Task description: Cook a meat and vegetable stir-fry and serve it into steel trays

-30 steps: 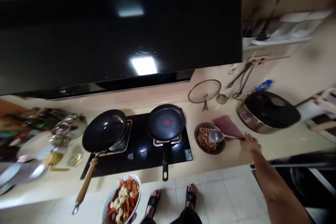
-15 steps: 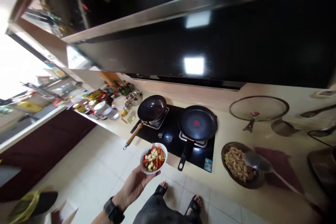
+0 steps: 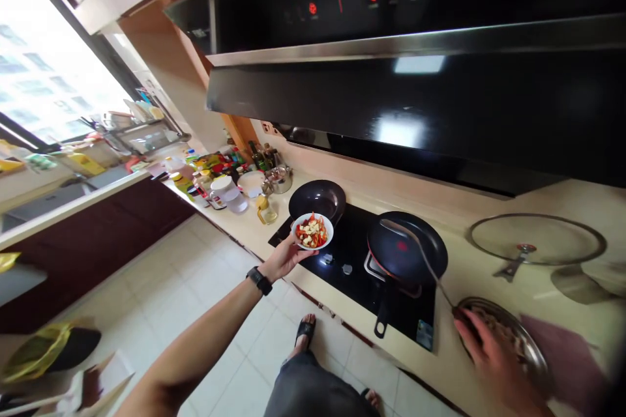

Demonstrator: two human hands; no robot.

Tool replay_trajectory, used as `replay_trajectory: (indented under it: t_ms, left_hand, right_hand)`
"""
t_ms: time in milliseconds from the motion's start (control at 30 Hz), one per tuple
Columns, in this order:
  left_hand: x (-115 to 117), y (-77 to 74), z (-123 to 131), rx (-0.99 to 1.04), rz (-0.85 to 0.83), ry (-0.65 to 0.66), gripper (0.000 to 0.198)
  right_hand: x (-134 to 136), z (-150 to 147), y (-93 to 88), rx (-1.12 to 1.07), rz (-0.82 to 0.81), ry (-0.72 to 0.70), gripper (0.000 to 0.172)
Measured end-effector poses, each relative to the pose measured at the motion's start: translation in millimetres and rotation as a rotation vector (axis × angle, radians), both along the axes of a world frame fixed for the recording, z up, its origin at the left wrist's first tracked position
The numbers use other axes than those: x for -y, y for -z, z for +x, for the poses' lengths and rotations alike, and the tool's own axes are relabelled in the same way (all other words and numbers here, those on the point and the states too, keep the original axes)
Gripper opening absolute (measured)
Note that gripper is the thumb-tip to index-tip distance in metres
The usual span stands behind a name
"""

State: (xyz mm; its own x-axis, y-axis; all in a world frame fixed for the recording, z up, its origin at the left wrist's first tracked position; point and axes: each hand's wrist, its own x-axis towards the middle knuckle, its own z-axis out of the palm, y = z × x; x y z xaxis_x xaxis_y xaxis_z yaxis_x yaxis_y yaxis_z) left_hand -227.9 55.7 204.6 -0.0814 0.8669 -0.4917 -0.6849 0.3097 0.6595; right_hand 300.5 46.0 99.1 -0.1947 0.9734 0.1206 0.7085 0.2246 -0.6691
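White bowl [image 3: 309, 246]: it is up in the air over the near left part of the stove [image 3: 355, 254], in front of the wok [image 3: 317, 195] and hiding part of it.
Left hand [image 3: 282, 258]: the grip is partly closed, fingers spread under the bowl and thumb up its near side; we judge this cradle keeps the load from spilling.
Food in the white bowl [image 3: 313, 230]: red strips with pale chunks on top, heaped near the rim, which we think is why the bowl is kept nearly level.
Right hand [image 3: 496, 352]: blurred, but we see the grip closed round the end of a spoon handle, above the metal bowl [image 3: 537, 355].
Spoon [image 3: 405, 232]: held by its far end, we suppose, so its length spans from the metal bowl to the frying pan [image 3: 391, 255]; we cannot tell whether head and pan touch.
Spoon's long axis: it slants from the right hand up and left, head pointing away from us.
White bowl's direction: its mouth faces up; being round, it shows us no clear long axis.
Frying pan's handle [image 3: 382, 313]: it points back toward us past the stove's front edge, probably for easy reach.
Metal bowl's place: on the desk [image 3: 469, 277] right of the stove, between stove and dull red cloth [image 3: 567, 355], with brownish food partly hidden by the hand.
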Motion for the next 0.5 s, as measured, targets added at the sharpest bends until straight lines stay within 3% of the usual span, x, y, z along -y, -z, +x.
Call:
replay_trajectory:
  t_ms: [133,300,400,500]
  left_hand:
    - [-52.2,12.5,-76.5,-0.015,0.013,0.120,0.056]
    - [-140.5,21.2,-159.0,-0.279,0.039,0.254,0.033]
    - [-187.4,26.4,-191.6,-0.356,0.057,0.348,0.028]
    - [-221.6,34.4,-212.4,-0.381,0.102,0.447,0.028]
  right_hand:
    - [-38.0,-141.6,-28.3,-0.118,0.008,-0.133,0.052]
    - [-86.1,-295.5,-42.6,-0.156,0.117,-0.217,0.051]
    - [-107.1,-359.6,-40.9,-0.136,0.144,-0.225,0.049]
    - [-120.2,-399.1,-35.7,-0.068,0.130,-0.217,0.048]
